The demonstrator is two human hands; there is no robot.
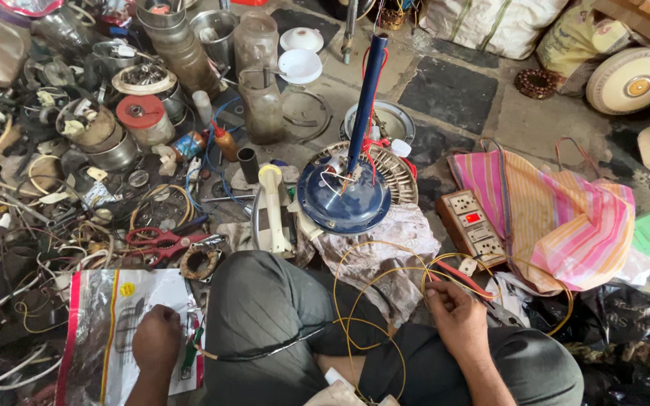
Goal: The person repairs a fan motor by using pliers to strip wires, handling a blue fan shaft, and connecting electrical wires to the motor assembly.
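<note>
Beside the blue fan motor (344, 197), the right hand (457, 316) pinches yellow wire (370, 274); the left hand (157, 340), fingers curled, rests on a plastic packet (99, 308), so testing appears underway.

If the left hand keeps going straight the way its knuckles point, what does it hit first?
The left hand rests on a clear plastic packet and points up the picture. Next in that line are probably the red-handled scissors among loose wires, though depth is hard to judge.
</note>
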